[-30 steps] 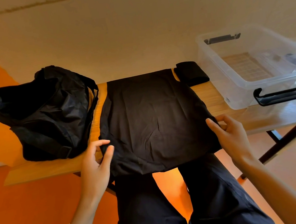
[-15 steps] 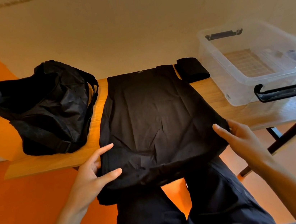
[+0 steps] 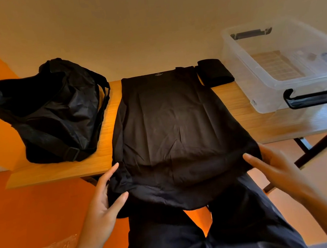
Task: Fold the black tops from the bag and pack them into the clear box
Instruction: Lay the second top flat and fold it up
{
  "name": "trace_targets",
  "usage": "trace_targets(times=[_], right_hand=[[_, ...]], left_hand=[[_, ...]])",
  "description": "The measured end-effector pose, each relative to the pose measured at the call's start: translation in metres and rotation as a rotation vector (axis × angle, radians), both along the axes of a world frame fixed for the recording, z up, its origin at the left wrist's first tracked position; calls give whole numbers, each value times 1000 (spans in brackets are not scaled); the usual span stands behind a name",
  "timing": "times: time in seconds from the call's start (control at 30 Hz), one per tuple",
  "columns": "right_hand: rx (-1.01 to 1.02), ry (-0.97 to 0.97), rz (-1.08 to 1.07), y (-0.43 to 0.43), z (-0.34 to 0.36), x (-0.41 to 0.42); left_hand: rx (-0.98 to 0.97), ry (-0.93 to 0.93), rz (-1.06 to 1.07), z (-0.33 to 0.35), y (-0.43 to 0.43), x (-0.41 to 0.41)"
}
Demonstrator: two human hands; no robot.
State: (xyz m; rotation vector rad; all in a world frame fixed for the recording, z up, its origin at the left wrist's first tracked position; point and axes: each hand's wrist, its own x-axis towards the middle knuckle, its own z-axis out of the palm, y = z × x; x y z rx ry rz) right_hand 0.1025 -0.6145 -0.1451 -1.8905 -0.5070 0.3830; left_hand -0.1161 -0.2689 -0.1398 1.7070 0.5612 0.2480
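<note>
Head view: pulls hem of black top [image 3: 171, 127] nearer, now past the worktop [image 3: 267, 126] edge. Pinches its corners with left hand [image 3: 103, 202] and right hand [image 3: 274, 166]; looks like straightening before folding.

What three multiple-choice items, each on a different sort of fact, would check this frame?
1. Where does the black bag stand relative to the spread black top? A to its left; B to its right; C on it.
2. The handles of the clear box are: A red; B white; C black.
3. The spread black top's near hem is: A lying untouched; B held at both corners; C inside the bag.
Key: 1 A, the bag sits at the left end of the table. 2 C, both handles look black. 3 B, the left hand and right hand pinch the corners.
</note>
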Motion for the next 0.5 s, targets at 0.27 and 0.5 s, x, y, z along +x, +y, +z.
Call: trace_targets(times=[0.27, 0.5], right_hand=[[-72, 317, -152, -7, -8, -16], [-508, 214, -76, -3, -25, -27]], left_hand=[[-104, 177, 28, 5, -7, -15], [-49, 311, -54, -11, -5, -24]])
